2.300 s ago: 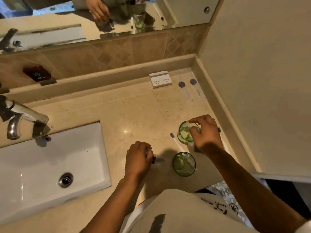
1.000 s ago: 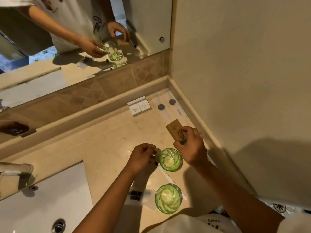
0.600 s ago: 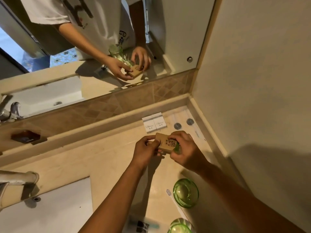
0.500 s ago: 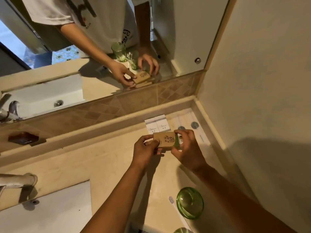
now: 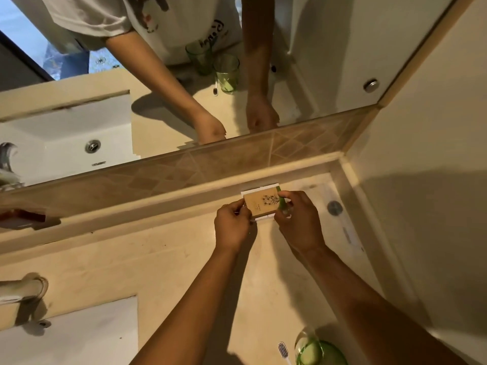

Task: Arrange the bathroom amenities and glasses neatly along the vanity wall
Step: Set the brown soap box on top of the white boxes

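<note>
Beige vanity surface, far edge by the mirror: left fingers and right fingers pinch a tan box over white packets. Square it flush to the ledge before letting go. Its flower print's small text is unreadable. A green glass waits at the near edge.

Tan box, dark floral print; green glass; brown diamond-pattern tile band; beige counter
</note>
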Motion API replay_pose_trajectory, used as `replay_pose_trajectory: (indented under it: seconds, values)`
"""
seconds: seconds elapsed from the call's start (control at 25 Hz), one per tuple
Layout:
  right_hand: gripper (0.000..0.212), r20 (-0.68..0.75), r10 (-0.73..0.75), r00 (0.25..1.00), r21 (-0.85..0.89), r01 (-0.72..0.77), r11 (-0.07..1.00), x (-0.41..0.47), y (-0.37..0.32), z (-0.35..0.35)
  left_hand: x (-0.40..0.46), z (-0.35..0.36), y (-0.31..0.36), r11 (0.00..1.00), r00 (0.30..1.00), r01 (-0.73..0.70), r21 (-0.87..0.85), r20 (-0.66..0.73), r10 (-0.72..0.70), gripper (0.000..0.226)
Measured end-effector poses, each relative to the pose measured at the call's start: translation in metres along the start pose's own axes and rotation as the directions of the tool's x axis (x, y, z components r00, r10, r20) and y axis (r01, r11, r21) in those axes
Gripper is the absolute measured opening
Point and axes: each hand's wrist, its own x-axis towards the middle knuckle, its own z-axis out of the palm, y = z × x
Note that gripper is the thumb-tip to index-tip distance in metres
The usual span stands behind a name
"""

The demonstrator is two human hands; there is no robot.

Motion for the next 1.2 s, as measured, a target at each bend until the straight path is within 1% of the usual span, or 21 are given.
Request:
replay_pose_trajectory:
  seconds: [0.16,0.32,0.44,0.84,1.08,1.2]
  values:
    - [0.044,0.021,0.006,1.000,-0.003,-0.006,1.000,0.010,0.008,0.010,0.014,0.001,0.000,1.000,0.995,-0.007,-0.019,-0.104,0.005,0.026]
    - [0.047,0.031,0.061,0.998,-0.015,-0.061,0.998,0.016,0.011,0.013,0.022,0.004,-0.003,1.000,0.992,-0.002,-0.016,-0.124,0.000,0.021]
    - [0.047,0.025,0.062,0.998,-0.039,-0.061,0.997,0.019,0.011,0.015,0.025,0.006,-0.003,1.000,0.988,-0.021,0.001,-0.151,0.021,0.019]
    - [0.045,0.044,0.078,0.996,-0.075,-0.075,0.994,0.024,0.004,0.013,0.027,0.005,0.002,0.999,0.987,-0.024,0.026,-0.155,0.028,0.017]
    - [0.047,0.039,0.080,0.996,-0.049,-0.078,0.996,0.021,-0.003,0.009,0.023,0.002,0.004,0.999,0.983,-0.037,0.033,-0.179,0.042,0.019]
    - [0.049,0.040,0.087,0.995,-0.019,-0.087,0.996,0.012,-0.007,0.002,0.015,-0.008,-0.001,1.000,0.984,-0.014,0.000,-0.178,0.013,0.018]
